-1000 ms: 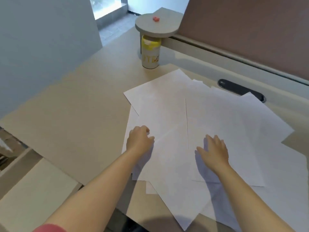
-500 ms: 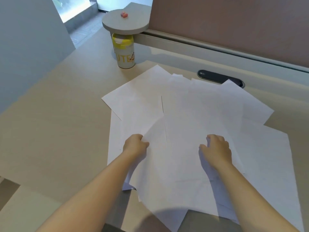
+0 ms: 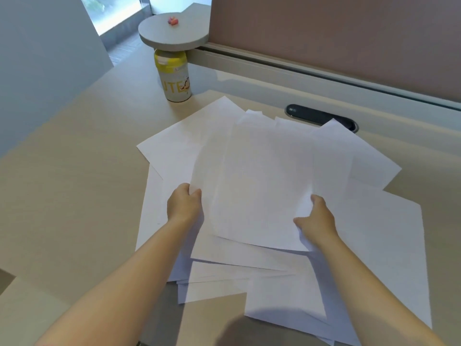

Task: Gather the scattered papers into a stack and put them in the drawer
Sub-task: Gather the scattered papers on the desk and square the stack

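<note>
Left hand (image 3: 184, 205): closed in a grip on the left edge of the topmost sheets, fingers curled under and out of sight, thumb on top.
Right hand (image 3: 317, 222): closed in a grip on the right edge of the same sheets, thumb stretched along the lower corner, fingertips hidden behind the paper.
Held sheets (image 3: 262, 186): a few white pages between the two hands, near edge raised slightly off the pile, far edge resting on the sheets below.
Papers (image 3: 381, 236): white, overlapping at varied angles, spread across the middle and right of the tabletop; some corners hanging past the near edge.
Tabletop (image 3: 74, 171): light beige, bare on the left side.
Bottle (image 3: 175, 77): yellow cap, white label with yellow letters, upright near the far left corner of the pile, apart from the paper.
Round shelf (image 3: 173, 33): grey disc directly above the bottle, with a small red item (image 3: 173, 21) on top.
Cable slot (image 3: 321, 117): dark oval at the back of the tabletop, partly covered by one sheet's corner.
Drawer: not in view.
</note>
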Demonstrator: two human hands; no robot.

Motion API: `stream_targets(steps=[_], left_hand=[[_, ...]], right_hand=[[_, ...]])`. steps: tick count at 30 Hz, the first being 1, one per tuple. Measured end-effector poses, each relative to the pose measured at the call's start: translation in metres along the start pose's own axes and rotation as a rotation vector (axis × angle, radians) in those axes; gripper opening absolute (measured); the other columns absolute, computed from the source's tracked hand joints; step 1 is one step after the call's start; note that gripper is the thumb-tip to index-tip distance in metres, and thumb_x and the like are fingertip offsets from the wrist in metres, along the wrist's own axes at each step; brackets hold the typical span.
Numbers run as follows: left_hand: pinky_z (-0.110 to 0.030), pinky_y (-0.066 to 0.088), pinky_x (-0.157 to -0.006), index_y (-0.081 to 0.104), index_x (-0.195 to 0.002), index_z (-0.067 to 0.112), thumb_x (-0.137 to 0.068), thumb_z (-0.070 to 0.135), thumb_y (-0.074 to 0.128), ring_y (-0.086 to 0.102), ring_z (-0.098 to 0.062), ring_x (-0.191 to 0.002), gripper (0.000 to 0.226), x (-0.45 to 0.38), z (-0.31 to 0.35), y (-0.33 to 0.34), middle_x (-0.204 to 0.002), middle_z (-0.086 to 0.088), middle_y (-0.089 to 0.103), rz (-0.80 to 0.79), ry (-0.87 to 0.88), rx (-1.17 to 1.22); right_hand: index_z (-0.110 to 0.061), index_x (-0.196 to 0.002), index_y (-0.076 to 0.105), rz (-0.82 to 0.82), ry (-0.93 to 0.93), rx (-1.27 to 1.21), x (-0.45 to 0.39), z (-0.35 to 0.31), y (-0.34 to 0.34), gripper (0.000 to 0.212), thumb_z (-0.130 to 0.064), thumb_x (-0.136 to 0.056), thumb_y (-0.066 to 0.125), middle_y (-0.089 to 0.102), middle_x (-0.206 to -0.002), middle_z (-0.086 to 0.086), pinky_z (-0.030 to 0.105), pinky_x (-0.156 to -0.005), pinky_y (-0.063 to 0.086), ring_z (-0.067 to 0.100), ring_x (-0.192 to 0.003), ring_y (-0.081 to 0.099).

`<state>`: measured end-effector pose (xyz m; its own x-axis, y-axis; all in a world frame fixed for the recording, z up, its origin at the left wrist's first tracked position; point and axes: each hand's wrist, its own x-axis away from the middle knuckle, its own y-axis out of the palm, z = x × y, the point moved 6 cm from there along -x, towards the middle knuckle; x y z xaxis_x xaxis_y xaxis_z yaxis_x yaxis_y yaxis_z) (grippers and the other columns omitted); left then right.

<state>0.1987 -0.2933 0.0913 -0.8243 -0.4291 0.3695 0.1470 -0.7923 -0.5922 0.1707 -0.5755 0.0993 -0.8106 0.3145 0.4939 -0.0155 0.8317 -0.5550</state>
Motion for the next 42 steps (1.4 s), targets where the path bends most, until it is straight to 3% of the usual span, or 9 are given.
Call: stream_targets(steps=[3,8,13,17,21,25,30,35,42], left_hand=[[-0.041,0.035,-0.098,0.057,-0.114,0.006,-0.09,0.025,0.046,0.039,-0.037,-0.125,0.033,-0.011,0.001,-0.011,-0.129,-0.016,0.048,0.079,-0.037,-0.249],[-0.047,0.027,-0.111,0.039,-0.134,0.003,-0.09,0.04,0.046,0.027,-0.034,-0.138,0.058,-0.028,-0.009,-0.015,-0.148,-0.016,0.033,0.092,-0.077,-0.355],[-0.044,0.001,-0.119,0.015,-0.148,0.004,-0.093,0.04,0.04,-0.002,-0.026,-0.149,0.07,-0.036,-0.002,0.001,-0.16,-0.012,0.006,-0.03,0.023,-0.406],[-0.043,-0.004,-0.119,0.004,-0.149,0.006,-0.094,0.04,0.037,-0.009,-0.025,-0.148,0.073,-0.042,0.008,0.008,-0.161,-0.008,0.0,-0.119,0.134,-0.469],[-0.039,0.016,-0.115,0.024,-0.145,0.009,-0.09,0.038,0.048,0.014,-0.027,-0.146,0.067,-0.041,0.019,-0.002,-0.154,-0.008,0.029,-0.087,0.194,-0.452],[-0.039,0.03,-0.105,0.036,-0.137,0.005,-0.086,0.028,0.058,0.031,-0.032,-0.135,0.06,-0.043,0.025,-0.012,-0.142,-0.013,0.042,-0.01,0.082,-0.224],[-0.044,0.036,-0.104,0.031,-0.139,0.0,-0.082,0.022,0.064,0.035,-0.037,-0.133,0.069,-0.048,0.018,-0.01,-0.147,-0.016,0.029,-0.056,-0.142,-0.039],[-0.032,0.039,-0.084,0.033,-0.134,0.004,-0.083,0.012,0.058,0.048,-0.027,-0.104,0.057,-0.043,0.005,-0.008,-0.12,-0.008,0.045,-0.174,-0.208,0.064],[-0.031,0.038,-0.071,0.044,-0.092,0.006,-0.081,0.005,0.057,0.049,-0.027,-0.085,0.017,-0.034,-0.003,-0.009,-0.08,-0.004,0.051,-0.191,-0.151,0.029]], right_hand=[[-0.011,-0.145,0.022,-0.088,-0.066,0.044,-0.002,-0.01,0.013,0.064,-0.001,-0.087,0.048,0.036,-0.145,0.014,0.023,-0.086,0.032,0.028,-0.127,0.041],[0.0,-0.12,0.044,0.1,-0.16,0.324,-0.015,-0.023,0.013,0.043,-0.018,-0.083,0.055,0.044,-0.129,0.017,0.035,-0.096,0.035,0.033,-0.123,0.039],[-0.004,-0.146,-0.001,-0.041,-0.149,0.577,-0.03,-0.02,0.031,0.075,-0.035,-0.092,0.041,-0.004,-0.158,0.014,0.041,-0.118,0.001,0.027,-0.146,-0.005],[-0.009,-0.147,-0.009,-0.126,-0.281,0.625,-0.041,-0.03,0.045,0.076,-0.033,-0.093,0.039,-0.015,-0.158,0.009,0.037,-0.118,-0.008,0.022,-0.146,-0.014],[-0.02,-0.148,0.007,-0.243,-0.361,0.399,-0.042,-0.041,0.056,0.076,-0.018,-0.086,0.051,0.001,-0.16,-0.001,0.032,-0.118,-0.004,0.018,-0.147,-0.008],[-0.009,-0.139,0.035,0.071,-0.301,0.303,-0.043,-0.056,0.038,0.064,-0.019,-0.081,0.059,0.039,-0.145,0.01,0.035,-0.11,0.026,0.027,-0.136,0.031],[-0.002,-0.136,0.033,0.185,0.041,0.281,-0.05,-0.048,0.022,0.069,-0.021,-0.077,0.064,0.032,-0.144,0.017,0.046,-0.101,0.037,0.038,-0.129,0.034],[0.006,-0.127,0.035,0.053,0.109,0.091,-0.045,-0.046,0.034,0.055,-0.009,-0.08,0.058,0.033,-0.136,0.019,0.034,-0.078,0.039,0.037,-0.111,0.047],[-0.001,-0.124,0.044,0.157,0.052,0.427,-0.042,-0.044,0.014,0.052,-0.022,-0.079,0.06,0.04,-0.134,0.019,0.042,-0.097,0.039,0.037,-0.121,0.038]])
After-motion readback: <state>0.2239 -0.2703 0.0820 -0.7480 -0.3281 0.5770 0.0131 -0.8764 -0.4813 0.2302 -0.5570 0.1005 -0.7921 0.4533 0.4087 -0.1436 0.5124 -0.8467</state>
